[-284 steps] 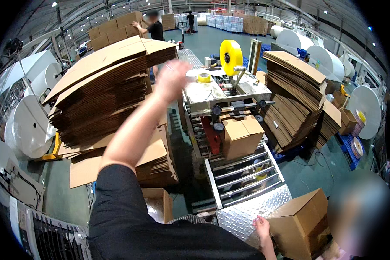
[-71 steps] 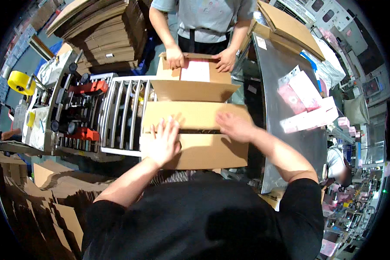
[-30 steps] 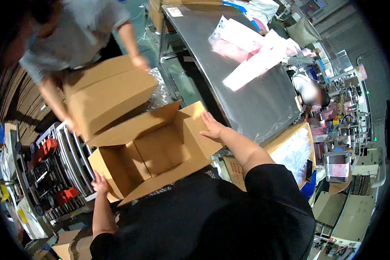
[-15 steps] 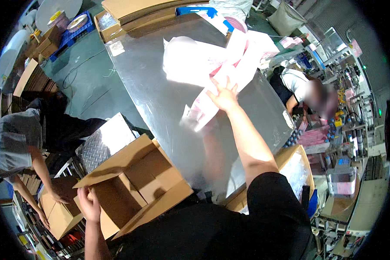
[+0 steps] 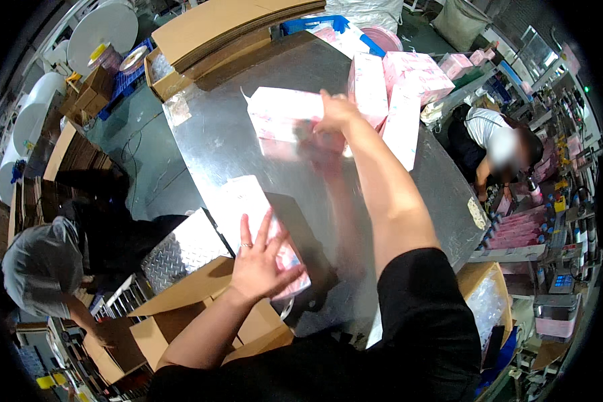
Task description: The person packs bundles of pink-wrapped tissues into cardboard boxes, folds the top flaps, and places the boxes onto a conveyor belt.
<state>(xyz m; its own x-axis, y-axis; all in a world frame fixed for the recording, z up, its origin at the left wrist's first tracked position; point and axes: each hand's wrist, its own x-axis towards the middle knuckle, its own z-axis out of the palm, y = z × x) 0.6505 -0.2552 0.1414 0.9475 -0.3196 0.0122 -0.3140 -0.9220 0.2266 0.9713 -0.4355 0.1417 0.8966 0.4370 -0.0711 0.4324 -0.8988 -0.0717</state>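
Observation:
My left hand [image 5: 260, 266] lies over a pink and white oblong pack [image 5: 244, 197] near the table's left edge, its fingers spread. Farther off, my right hand [image 5: 336, 112] is closed around the right end of a second pink and white pack [image 5: 281, 106]; motion blurs its lower side. Right of that hand, one pack [image 5: 367, 84] stands beside a pale one [image 5: 402, 130], with a larger pink pack [image 5: 419, 74] behind. All rest on the grey metal table [image 5: 335, 268].
Below my left forearm is an open cardboard box [image 5: 258, 321]. Flat cardboard [image 5: 228, 27] is stacked at the far edge beside a blue crate [image 5: 308, 25]. One person [image 5: 43, 268] bends over a box at left; another [image 5: 492, 134] works at right. An open carton [image 5: 486, 295] holds clear plastic.
My left hand has left the cardboard box and come onto the near pack. My right hand has moved away to the far pack. The packs now lie apart, and the view has shifted.

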